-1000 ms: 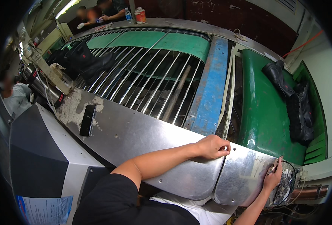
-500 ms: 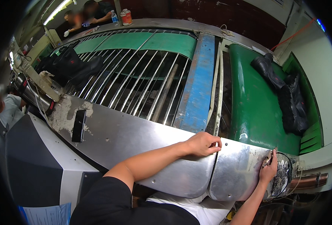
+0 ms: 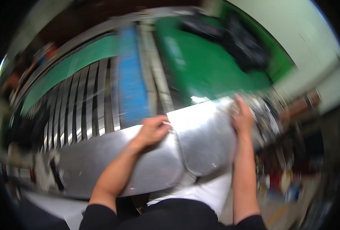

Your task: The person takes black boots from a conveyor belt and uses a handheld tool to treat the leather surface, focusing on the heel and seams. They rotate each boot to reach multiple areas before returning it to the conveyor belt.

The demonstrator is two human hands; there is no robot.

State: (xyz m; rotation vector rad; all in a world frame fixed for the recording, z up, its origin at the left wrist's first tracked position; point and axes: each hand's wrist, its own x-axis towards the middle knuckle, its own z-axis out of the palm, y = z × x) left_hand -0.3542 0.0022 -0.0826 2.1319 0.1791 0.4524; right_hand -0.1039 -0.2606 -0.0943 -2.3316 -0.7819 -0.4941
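Note:
My left hand (image 3: pixel 153 132) is closed, its fingers pinched at the upper end of the seam between two metal table plates. What it holds, if anything, does not show. My right hand (image 3: pixel 243 115) has its fingers curled at the right edge of the right metal plate (image 3: pixel 206 140); motion blur hides whatever is in them. The left metal plate (image 3: pixel 101 165) runs under my left forearm. Beyond the plates a green conveyor belt (image 3: pixel 200 73) carries black boots (image 3: pixel 246 44).
A blue beam (image 3: pixel 132 76) separates the belt from a rack of metal rollers (image 3: pixel 78 103) with a green sheet (image 3: pixel 68 76) across it. Dark boots (image 3: pixel 30 122) are blurred at far left. To the right are a copper-coloured cylinder (image 3: pixel 302 103) and clutter on the floor.
My view has swung to the right, so the belt and boots now sit further left. Both hands stay near the right plate. The small metal item at my right hand no longer shows clearly.

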